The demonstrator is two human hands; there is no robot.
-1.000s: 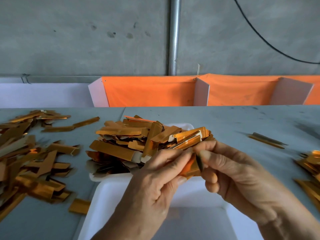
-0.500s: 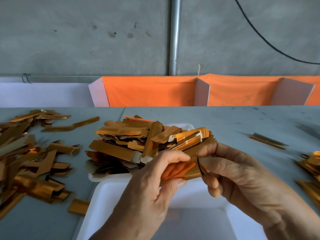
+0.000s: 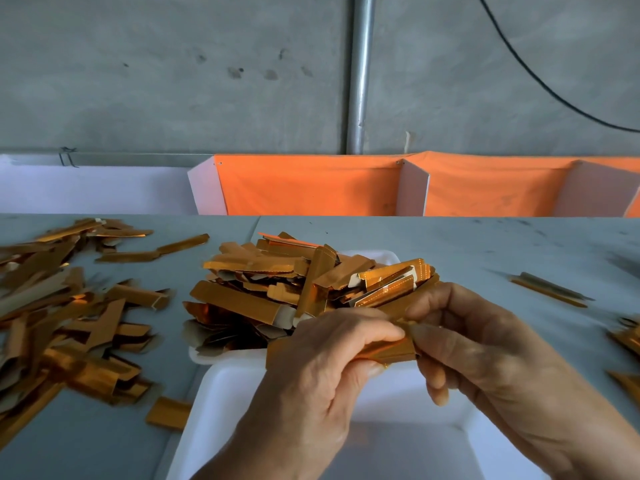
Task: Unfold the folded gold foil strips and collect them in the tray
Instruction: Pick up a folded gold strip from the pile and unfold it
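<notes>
Both hands hold one gold foil strip [image 3: 391, 351] over the near white tray [image 3: 228, 407]. My left hand [image 3: 322, 375] pinches its left part between thumb and curled fingers. My right hand [image 3: 485, 351] pinches its right end. The strip lies roughly level between them, partly spread, its left end poking out under my left hand. Behind the hands a second white tray [image 3: 381, 257] holds a heap of gold strips [image 3: 284, 282].
A large scatter of gold strips [image 3: 62, 317] covers the grey table on the left. One lone strip [image 3: 550, 289] lies to the right, with more strips [image 3: 627, 341] at the right edge. Orange fabric bins [image 3: 311, 185] stand along the back.
The strip between my hands has opened out: my left hand has pulled its end leftward and down while my right hand kept its end, so the strip is longer and flatter.
</notes>
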